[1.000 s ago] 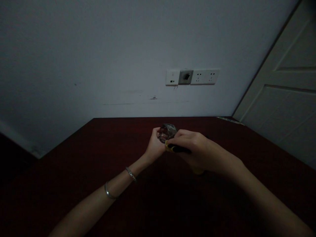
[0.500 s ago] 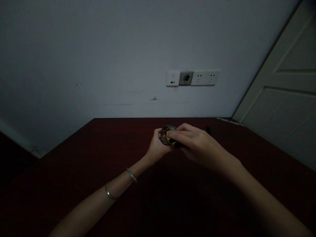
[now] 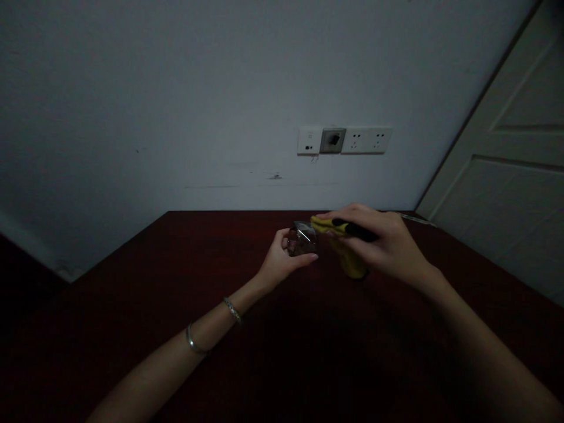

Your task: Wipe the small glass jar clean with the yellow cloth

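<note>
My left hand (image 3: 282, 258) is closed around a small clear glass (image 3: 302, 239), holding it just above the dark red table (image 3: 176, 276). My right hand (image 3: 383, 247) grips a yellow and black cloth (image 3: 348, 249) beside the glass, to its right. Part of the cloth hangs down under my right palm. Two silver bracelets (image 3: 211, 326) sit on my left forearm. The room is dim, so fine detail of the glass is hard to make out.
A white wall rises right behind the table, with a row of sockets and a switch (image 3: 343, 141). A white panelled door (image 3: 511, 170) stands at the right. A thin pale object (image 3: 412, 218) lies at the table's far right edge.
My right hand has pulled the cloth off the glass and moved right and slightly up. My left hand keeps the glass in about the same place.
</note>
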Available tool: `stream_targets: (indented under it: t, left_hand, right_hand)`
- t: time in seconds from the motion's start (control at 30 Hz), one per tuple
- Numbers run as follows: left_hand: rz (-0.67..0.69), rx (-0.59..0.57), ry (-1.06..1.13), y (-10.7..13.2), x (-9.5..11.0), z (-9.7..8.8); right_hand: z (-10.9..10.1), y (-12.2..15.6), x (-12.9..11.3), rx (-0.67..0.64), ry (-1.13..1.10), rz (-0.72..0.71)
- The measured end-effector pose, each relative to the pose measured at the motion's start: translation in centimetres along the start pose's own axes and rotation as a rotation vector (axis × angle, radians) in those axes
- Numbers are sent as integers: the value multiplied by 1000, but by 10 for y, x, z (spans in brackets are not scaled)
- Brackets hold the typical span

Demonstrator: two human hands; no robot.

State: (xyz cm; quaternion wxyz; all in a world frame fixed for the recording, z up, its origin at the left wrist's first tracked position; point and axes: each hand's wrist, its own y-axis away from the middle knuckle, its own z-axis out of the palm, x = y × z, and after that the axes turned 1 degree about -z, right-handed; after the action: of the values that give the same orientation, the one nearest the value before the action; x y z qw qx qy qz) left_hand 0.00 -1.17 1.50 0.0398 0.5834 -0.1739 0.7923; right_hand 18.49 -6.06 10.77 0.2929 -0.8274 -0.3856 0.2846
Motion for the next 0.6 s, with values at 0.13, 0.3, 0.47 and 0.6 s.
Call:
stream_targets:
  t: [0.13,0.3,0.47,0.6]
  left_hand:
    - [-110,-47,64,4,5,-1]
    - [-136,-77,100,7,8,6]
    - [-174,-72,78,7,10,7]
    - [-170,-56,77,4,9,6]
  right_hand:
    - [6,2,21,130,24,56]
    - [22,4,35,106,-93,93]
    - [28,6,34,-22,-287,122]
    - [35,11,31,-81,-309,113]
